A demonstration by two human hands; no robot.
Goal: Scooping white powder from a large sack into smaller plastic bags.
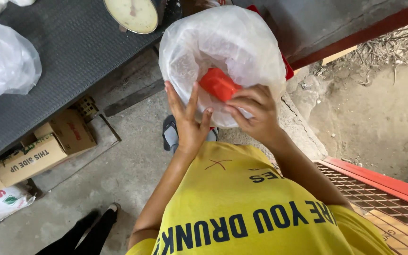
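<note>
- Centre of the frame: the left hand (188,123) presses flat against the near side of a clear plastic bag (223,47), fingers spread, its grip open.
- The right hand (253,112) pinches the bag's film at its lower right edge, its grip closed on the plastic.
- A red-orange block (219,83) shows through the bag, just above both hands.
- Upper left of the frame: a dark ribbed counter (72,52) carries a round weighing scale (133,14) and another filled plastic bag (3,61).
- Lower left: a cardboard box (38,151) rests on the concrete floor (119,174).
</note>
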